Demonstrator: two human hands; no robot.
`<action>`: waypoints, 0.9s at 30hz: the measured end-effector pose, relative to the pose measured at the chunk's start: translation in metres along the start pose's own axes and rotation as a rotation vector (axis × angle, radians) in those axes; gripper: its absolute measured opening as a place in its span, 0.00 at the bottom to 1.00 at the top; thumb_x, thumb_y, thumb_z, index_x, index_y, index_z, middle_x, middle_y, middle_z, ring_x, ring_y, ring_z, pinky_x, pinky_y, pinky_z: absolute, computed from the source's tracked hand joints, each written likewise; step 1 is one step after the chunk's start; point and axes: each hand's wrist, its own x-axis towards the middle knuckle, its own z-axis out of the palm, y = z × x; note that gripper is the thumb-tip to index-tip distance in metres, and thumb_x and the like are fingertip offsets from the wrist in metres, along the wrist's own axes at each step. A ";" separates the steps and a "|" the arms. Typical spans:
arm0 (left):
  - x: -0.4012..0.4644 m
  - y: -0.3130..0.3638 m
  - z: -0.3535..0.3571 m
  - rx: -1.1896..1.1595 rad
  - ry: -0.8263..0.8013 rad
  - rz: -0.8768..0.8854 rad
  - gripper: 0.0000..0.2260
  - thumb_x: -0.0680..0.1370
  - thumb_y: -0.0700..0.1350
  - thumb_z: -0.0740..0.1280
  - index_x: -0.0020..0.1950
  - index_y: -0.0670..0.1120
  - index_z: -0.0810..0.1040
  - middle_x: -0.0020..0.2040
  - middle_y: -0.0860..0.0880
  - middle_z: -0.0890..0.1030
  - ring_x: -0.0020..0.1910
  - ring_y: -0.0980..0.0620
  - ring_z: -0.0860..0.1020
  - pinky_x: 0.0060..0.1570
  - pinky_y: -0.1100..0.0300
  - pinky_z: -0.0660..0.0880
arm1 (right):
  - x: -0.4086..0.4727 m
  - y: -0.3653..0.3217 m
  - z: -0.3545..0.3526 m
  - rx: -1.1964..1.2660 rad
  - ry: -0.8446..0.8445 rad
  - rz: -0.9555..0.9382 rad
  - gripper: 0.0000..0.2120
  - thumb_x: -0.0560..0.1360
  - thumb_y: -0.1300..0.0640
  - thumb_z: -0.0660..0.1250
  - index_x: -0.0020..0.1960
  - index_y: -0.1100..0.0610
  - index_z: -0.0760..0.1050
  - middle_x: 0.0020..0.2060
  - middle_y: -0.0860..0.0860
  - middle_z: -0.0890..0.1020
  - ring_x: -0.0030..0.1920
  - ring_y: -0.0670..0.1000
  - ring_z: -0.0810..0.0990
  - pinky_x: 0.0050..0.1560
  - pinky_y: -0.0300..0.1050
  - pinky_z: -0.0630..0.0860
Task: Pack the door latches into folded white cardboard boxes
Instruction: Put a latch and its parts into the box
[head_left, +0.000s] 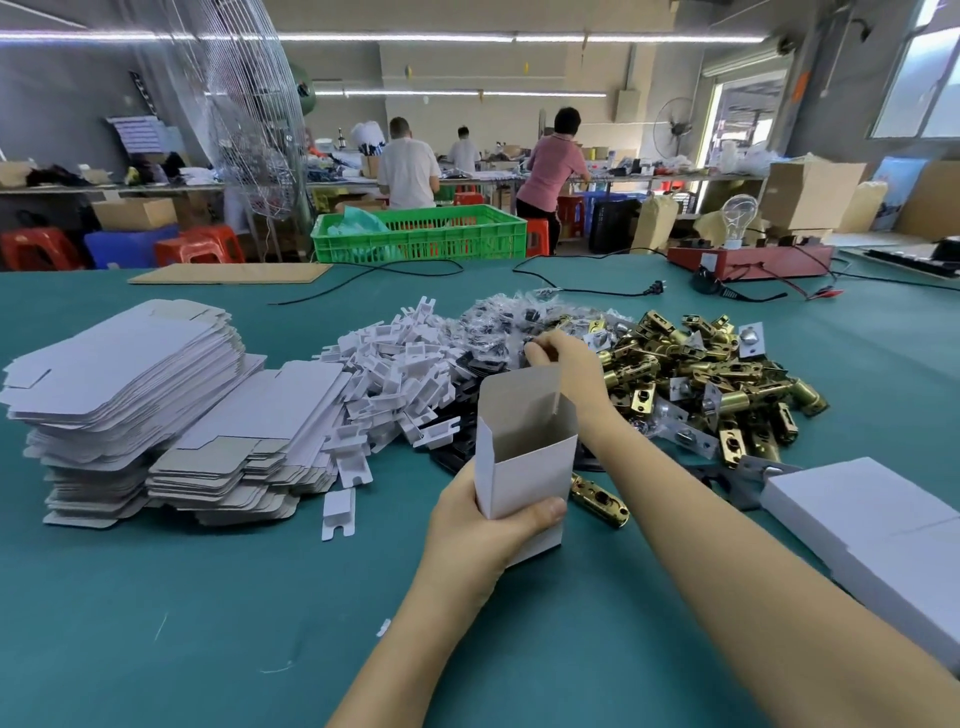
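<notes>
Upright in left hand: open white box, contents hidden.

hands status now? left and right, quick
Left hand: grips the open box, held upright.
Right hand: fingers curled at the pile of bagged parts; cannot tell if it holds one.

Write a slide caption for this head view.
Left hand holds an open white box; right hand reaches into bagged parts.

white box, brass latches, teal table
</notes>
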 end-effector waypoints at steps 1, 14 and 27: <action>0.000 0.001 0.000 -0.001 -0.003 -0.002 0.19 0.63 0.42 0.76 0.53 0.51 0.81 0.45 0.55 0.86 0.44 0.59 0.82 0.40 0.68 0.77 | -0.007 -0.004 -0.009 0.120 0.020 0.052 0.04 0.78 0.59 0.61 0.50 0.57 0.74 0.39 0.49 0.77 0.42 0.51 0.75 0.40 0.44 0.70; -0.009 0.008 0.003 0.056 -0.023 -0.042 0.13 0.62 0.45 0.77 0.45 0.53 0.85 0.44 0.54 0.86 0.41 0.58 0.83 0.37 0.69 0.76 | -0.085 -0.098 -0.167 0.637 -0.278 -0.021 0.07 0.67 0.63 0.73 0.41 0.57 0.76 0.34 0.49 0.81 0.36 0.46 0.81 0.37 0.36 0.78; -0.009 0.011 0.002 0.067 -0.099 -0.049 0.14 0.64 0.46 0.76 0.48 0.58 0.84 0.46 0.52 0.86 0.44 0.56 0.83 0.41 0.66 0.78 | -0.097 -0.110 -0.125 -0.273 -0.437 -0.425 0.05 0.72 0.64 0.71 0.43 0.55 0.79 0.38 0.45 0.82 0.40 0.42 0.80 0.44 0.32 0.76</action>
